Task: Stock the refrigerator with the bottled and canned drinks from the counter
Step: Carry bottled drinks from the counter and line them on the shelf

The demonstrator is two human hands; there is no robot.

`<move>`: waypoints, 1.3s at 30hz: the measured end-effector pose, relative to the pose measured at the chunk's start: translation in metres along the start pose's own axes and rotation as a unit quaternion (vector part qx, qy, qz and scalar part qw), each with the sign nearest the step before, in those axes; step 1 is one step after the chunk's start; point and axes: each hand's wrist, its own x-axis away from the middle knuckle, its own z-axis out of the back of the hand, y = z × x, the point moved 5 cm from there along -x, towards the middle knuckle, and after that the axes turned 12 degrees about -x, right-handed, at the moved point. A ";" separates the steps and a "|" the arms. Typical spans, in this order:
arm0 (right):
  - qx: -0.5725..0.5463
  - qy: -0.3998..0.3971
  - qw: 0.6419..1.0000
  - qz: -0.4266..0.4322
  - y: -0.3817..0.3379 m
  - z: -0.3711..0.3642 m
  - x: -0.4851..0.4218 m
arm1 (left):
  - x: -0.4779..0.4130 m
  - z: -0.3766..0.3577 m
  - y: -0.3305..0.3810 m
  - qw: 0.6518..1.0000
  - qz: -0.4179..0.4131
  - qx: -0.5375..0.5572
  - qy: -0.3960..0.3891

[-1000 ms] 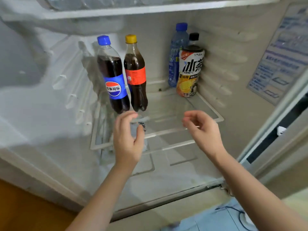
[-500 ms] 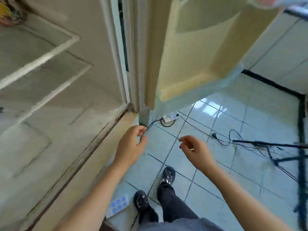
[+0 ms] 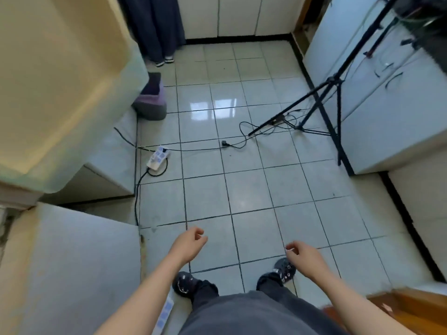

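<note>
No bottles or cans are in view now. I look down at the tiled kitchen floor. My left hand (image 3: 188, 245) hangs low at centre with fingers loosely curled and holds nothing. My right hand (image 3: 306, 258) hangs to its right, also loosely curled and without anything in it. The open refrigerator door (image 3: 63, 93), cream on its inner face, stands at the upper left. The pale lower front of the refrigerator (image 3: 72, 267) fills the bottom left. The refrigerator's inside is out of view.
A white power strip (image 3: 157, 157) and black cables lie on the floor ahead. A black tripod (image 3: 336, 102) stands at the right against white cabinets (image 3: 377, 117). A grey-purple stool (image 3: 151, 100) and another person's legs (image 3: 154, 30) are at the back left.
My view has swung from the refrigerator shelf with its bottles and can, past the door hinge, round to the open floor. Both hands dropped lower and stayed without a load.
</note>
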 end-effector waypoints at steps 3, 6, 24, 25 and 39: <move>-0.010 -0.012 0.999 -0.038 0.073 0.032 0.000 | -0.010 -0.048 0.043 0.998 0.026 -0.044 -0.043; -0.027 -0.030 0.995 -0.088 0.148 0.068 0.000 | -0.010 -0.102 0.088 0.990 0.037 -0.103 -0.086; -0.406 0.133 0.860 -0.278 0.410 0.225 -0.009 | -0.082 -0.261 0.469 0.930 -0.125 -0.287 -0.192; -0.427 0.140 0.845 -0.291 0.419 0.225 -0.008 | -0.089 -0.271 0.484 0.919 -0.122 -0.316 -0.203; -0.576 0.321 0.645 -0.385 0.570 0.410 -0.014 | -0.166 -0.437 0.872 0.772 -0.309 -0.512 -0.213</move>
